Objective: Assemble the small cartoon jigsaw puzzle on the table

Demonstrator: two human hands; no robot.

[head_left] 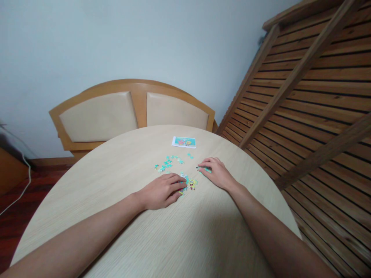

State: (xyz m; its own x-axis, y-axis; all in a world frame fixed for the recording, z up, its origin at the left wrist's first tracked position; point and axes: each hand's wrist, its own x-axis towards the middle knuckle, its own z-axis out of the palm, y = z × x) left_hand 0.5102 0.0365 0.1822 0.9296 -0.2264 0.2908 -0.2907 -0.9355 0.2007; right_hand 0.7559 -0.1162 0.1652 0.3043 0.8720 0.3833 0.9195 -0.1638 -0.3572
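Observation:
A partly joined cartoon puzzle (191,184) lies on the table, with a yellow square figure showing at its right side. My left hand (166,189) rests flat over the puzzle's left part, fingers stretched out and touching it, so that part is hidden. To the right and slightly farther off, my right hand (216,171) is low over the table. Its thumb and fingertips close around a small dark-and-teal puzzle piece (198,167). More teal shows beneath its curved fingers, partly covered. Several loose teal puzzle pieces (167,162) are scattered beyond my left hand.
A printed picture card (184,142) with cartoon figures lies toward the far side of the round, pale wooden table (116,162). Behind the table stands a padded wooden bench back (139,104). A slatted wooden panel (290,96) leans along the right.

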